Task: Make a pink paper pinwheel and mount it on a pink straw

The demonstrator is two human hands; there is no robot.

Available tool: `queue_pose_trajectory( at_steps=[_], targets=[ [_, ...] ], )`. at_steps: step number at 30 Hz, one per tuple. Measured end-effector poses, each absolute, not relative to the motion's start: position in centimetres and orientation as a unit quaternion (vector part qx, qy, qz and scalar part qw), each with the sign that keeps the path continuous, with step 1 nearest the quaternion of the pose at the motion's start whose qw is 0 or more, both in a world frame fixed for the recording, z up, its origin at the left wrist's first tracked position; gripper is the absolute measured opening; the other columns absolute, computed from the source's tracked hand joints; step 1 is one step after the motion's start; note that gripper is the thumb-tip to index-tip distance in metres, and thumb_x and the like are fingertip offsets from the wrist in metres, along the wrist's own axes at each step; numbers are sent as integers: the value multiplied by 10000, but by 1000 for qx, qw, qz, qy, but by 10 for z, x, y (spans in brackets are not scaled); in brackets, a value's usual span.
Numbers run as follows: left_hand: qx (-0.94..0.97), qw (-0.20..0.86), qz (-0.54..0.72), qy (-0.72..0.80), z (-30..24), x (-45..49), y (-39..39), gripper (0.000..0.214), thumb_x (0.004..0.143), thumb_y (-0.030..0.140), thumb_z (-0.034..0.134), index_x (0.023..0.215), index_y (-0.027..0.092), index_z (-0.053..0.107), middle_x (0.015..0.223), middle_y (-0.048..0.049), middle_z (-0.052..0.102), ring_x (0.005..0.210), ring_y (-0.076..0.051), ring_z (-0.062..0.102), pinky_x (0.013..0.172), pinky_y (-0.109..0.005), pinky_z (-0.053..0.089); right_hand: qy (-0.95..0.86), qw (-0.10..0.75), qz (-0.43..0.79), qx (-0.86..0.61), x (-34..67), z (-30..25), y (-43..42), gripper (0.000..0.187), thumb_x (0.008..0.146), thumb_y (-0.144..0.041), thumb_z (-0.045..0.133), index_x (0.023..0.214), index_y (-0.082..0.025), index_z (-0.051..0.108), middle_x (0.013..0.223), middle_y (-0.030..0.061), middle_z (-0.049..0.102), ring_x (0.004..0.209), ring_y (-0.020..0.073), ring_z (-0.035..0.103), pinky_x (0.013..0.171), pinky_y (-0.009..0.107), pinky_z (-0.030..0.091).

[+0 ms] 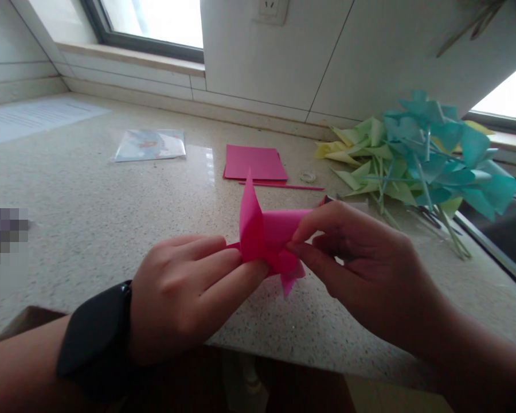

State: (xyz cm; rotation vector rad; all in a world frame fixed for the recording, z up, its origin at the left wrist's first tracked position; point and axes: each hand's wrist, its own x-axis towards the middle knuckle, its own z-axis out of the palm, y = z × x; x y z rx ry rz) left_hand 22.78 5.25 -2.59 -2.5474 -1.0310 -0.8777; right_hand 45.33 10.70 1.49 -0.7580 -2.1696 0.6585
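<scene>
A folded pink paper (253,223) is between my hands above the speckled counter, with one pointed flap standing up. My left hand (193,287), with a black watch (95,338) on the wrist, presses its fingers onto the paper's left and lower side. On the other side my right hand (352,252) pinches the paper's right edge between thumb and forefinger. A ragged pink point sticks out below the fold. My fingers cover part of the paper.
Beyond my hands lie a stack of pink paper squares (255,162), a thin pink stick (301,187) and a roll of tape (307,176). Green paper flowers (370,166) and blue ones (438,143) lie right. A clear packet (150,144) and printed sheet (34,117) rest left.
</scene>
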Motion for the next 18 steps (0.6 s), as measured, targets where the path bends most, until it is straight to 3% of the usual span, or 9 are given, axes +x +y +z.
queue_pose_trajectory(
  at_steps=[18],
  targets=[
    [-871,126,-292,-375,-25,229,53,95,981,213,593,993,188,684,710,-3,706,638,-153,659,589,-265,491,-850,321,300,-289,459,12,106,122,889,-87,599,858,-203,582,700,-63,562,576,62,563,506,195,451]
  ],
)
